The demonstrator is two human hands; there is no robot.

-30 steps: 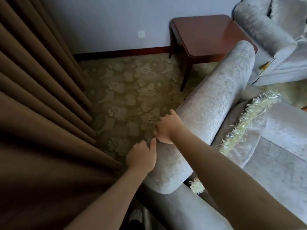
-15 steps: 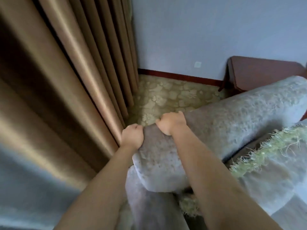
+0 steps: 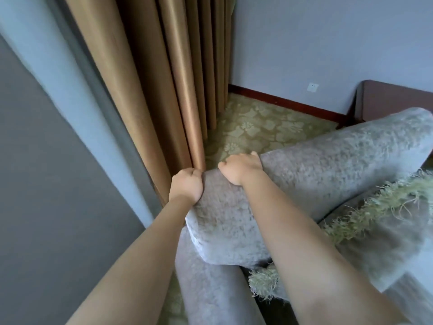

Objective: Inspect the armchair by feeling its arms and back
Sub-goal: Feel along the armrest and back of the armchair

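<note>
- Grey plush-upholstered armchair (image 3: 316,174): fills the lower right of the view and stands on the carpet in a room corner, just beside the curtain. Its thick padded roll runs from lower centre up to the right edge. Whether this roll is an arm or the back cannot be told.
- Left hand (image 3: 186,187): grips the left edge of the roll near its rounded end. The fingers (image 3: 194,173) are curled and pressed together, with their tips tucked over the edge toward the curtain.
- Right hand (image 3: 240,167): rests on top of the roll, a little farther along than the left hand. Its fingers (image 3: 254,156) lie close together and bend over the far side, so their tips are hidden. Both forearms are bare.
- Grey cushion with a pale green fringe (image 3: 375,207): lies against the inner side of the roll, at right.
- Tan pleated curtain (image 3: 164,90): hangs in vertical folds, and its nearest fold touches or almost touches the left hand.
- Beige-green floral carpet (image 3: 257,127): covers the floor beyond the roll.
- Red-brown skirting board (image 3: 281,102): runs along the foot of the pale blue-grey wall (image 3: 328,43).
- White wall socket (image 3: 313,86): sits just above the skirting.
- Dark red-brown wooden side table (image 3: 396,99): stands against the wall behind the far end of the roll.
</note>
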